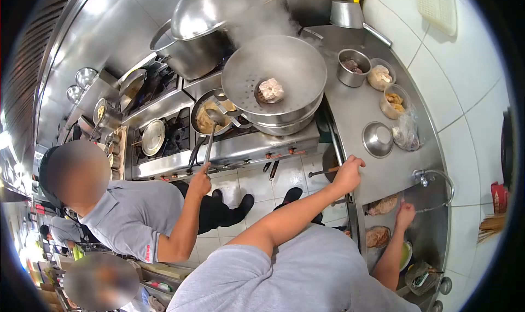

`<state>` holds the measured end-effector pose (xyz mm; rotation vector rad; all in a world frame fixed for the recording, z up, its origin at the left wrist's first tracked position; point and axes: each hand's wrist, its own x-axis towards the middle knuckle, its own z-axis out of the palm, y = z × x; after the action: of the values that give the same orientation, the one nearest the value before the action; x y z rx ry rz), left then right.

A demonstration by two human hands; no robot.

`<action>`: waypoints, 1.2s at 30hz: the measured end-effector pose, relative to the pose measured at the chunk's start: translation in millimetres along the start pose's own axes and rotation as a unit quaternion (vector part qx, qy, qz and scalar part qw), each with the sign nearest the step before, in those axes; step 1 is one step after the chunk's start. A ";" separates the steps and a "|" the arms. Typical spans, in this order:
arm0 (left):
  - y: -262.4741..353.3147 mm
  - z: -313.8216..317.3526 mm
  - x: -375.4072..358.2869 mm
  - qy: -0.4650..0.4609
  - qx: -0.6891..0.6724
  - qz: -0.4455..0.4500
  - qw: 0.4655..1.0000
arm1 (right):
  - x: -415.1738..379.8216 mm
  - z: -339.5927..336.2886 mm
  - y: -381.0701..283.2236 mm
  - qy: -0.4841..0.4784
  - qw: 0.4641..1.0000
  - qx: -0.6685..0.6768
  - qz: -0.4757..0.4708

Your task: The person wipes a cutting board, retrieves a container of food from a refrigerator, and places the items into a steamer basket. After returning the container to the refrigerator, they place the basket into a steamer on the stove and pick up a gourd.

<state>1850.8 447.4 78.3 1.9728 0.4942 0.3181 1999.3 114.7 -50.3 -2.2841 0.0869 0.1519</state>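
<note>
My left hand [350,175] hovers at the metal counter's front edge, its fingers loosely bent and apart with nothing visible in them. A dark handle [319,173] sticks out just beside its wrist. Over the sink [429,224], my right hand [404,214] has its fingers stretched out near a thin water stream from the curved tap [437,176]. Two brownish pieces of food that look like raw meat [383,205] lie in the sink below and beside it. A bowl with a greenish rim [406,254] is partly hidden by my right forearm.
A metal bowl [377,140], food tubs [394,101] and a plastic bag [406,134] stand on the counter. A large steaming pan [295,55] with pale food sits on the stove. At left, a co-worker [136,208] holds a ladle [212,131] in a frying pan [196,112].
</note>
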 end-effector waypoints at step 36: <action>75.7 -758.7 385.2 0.218 0.521 -0.058 0.824 | -143.9 3.5 -61.3 0.016 0.991 -0.114 0.074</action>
<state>1879.2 1202.1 477.5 2.9151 1.2829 0.4864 1863.4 159.5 13.0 -2.5082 0.2681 0.2114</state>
